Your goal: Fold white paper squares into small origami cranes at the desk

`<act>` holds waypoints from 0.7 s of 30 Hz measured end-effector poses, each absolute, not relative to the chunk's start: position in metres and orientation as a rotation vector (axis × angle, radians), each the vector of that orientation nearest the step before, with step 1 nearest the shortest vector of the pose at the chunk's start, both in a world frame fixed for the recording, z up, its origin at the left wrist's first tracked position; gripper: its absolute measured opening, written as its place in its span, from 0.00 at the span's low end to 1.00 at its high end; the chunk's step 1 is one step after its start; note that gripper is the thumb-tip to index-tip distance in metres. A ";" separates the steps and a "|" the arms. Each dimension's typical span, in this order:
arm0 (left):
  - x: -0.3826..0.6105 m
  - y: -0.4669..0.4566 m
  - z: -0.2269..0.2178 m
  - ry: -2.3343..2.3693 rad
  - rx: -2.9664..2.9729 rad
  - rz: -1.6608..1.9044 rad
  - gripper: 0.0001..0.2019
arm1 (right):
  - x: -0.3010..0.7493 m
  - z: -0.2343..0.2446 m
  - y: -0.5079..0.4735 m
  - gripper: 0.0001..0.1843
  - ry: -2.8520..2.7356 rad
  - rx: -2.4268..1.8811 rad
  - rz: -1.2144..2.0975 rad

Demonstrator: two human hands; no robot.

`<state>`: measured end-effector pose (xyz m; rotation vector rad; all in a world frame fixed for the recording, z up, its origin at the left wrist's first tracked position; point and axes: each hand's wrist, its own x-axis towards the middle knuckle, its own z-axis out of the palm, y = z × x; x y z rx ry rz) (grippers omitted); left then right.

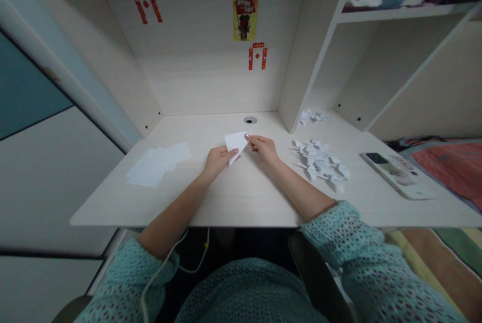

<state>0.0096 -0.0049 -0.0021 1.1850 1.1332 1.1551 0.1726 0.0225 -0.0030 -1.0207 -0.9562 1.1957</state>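
So both hands are on one small white piece of paper (235,141), up over the middle of the tabletop (241,207): the left hand (218,158) pinches its lower part, thumb on top, and the right hand (264,148) has the upper right corner pinched. For working it like this, I'd let the left be the anchor and the right do the fiddling, light fingertips only, since thin paper probably tears if both pull. Flat sheets (160,162) sit left, crumpled paper (320,159) right, so I'd mind that right forearm near the crumpled stuff. Can't make out the fingers behind the paper, any crease, or whether it touches the tabletop. Flat sheets overlap too much to count, and the upper shelf's contents are cut off.
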 end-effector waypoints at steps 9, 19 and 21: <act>0.010 -0.003 -0.009 1.132 1.203 1.129 0.21 | 0.182 -0.005 0.029 0.16 -0.798 -1.072 1.158; 0.011 -0.005 -0.006 1.150 1.263 1.144 0.19 | 0.179 -0.008 0.030 0.14 -0.764 -1.026 1.194; 0.012 -0.005 -0.008 1.151 1.280 1.144 0.19 | 0.177 -0.009 0.031 0.14 -0.723 -0.989 1.221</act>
